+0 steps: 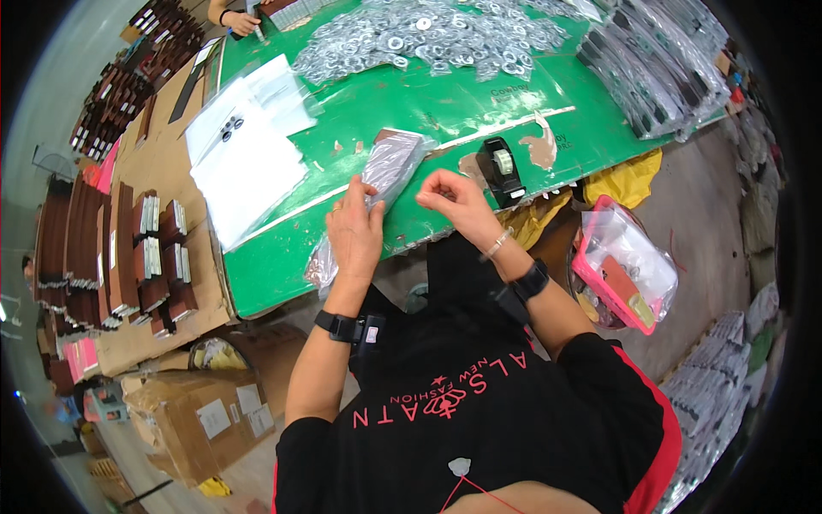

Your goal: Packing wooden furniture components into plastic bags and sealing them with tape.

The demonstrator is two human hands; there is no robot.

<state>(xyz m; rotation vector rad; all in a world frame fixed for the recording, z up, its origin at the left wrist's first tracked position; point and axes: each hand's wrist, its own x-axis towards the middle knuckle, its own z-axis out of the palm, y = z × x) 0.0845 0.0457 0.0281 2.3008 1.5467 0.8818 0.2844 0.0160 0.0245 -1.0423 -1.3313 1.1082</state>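
My left hand presses down on a long clear plastic bag with a brown item inside, lying at the near edge of the green table. My right hand hovers just right of the bag with fingers curled and pinched together; whether it holds something small I cannot tell. A black tape dispenser stands just beyond my right hand.
A heap of metal washers covers the far table. Stacks of clear bags lie at left, packed bagged items at right. A pink basket sits lower right. Another person's hand works at the far end. Brown boxed goods line the left.
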